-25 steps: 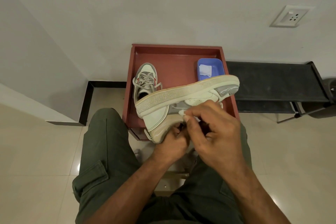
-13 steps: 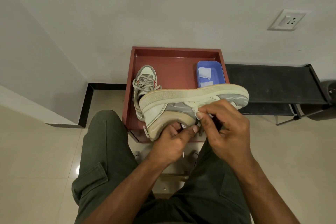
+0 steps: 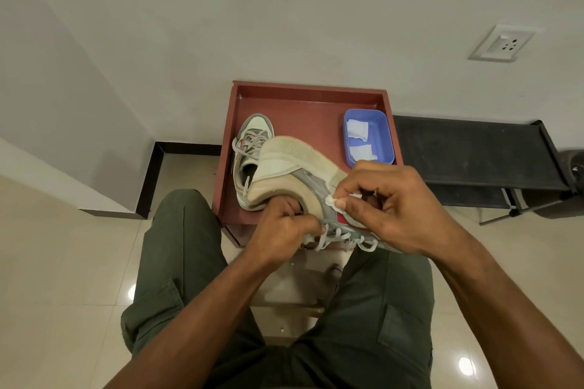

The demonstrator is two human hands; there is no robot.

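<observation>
I hold a white and grey sneaker (image 3: 294,174) on its side over my lap, heel toward the wall, laces toward me. My left hand (image 3: 284,227) grips it at the collar, fingers tucked into the opening. My right hand (image 3: 388,208) pinches a small white wipe (image 3: 333,200) against the grey side panel. The toe end is hidden behind that hand. The second sneaker (image 3: 251,148) stands upright in the red tray (image 3: 303,95), on its left side.
A blue plastic box (image 3: 384,136) with white wipes inside sits at the tray's right. A black low rack (image 3: 474,155) stands to the right against the wall. A wall socket (image 3: 502,43) is above it. My legs in green trousers fill the foreground.
The held sneaker has turned from sole-up and sideways to heel pointing away with laces toward me. My right hand with the wipe moved down along the side panel.
</observation>
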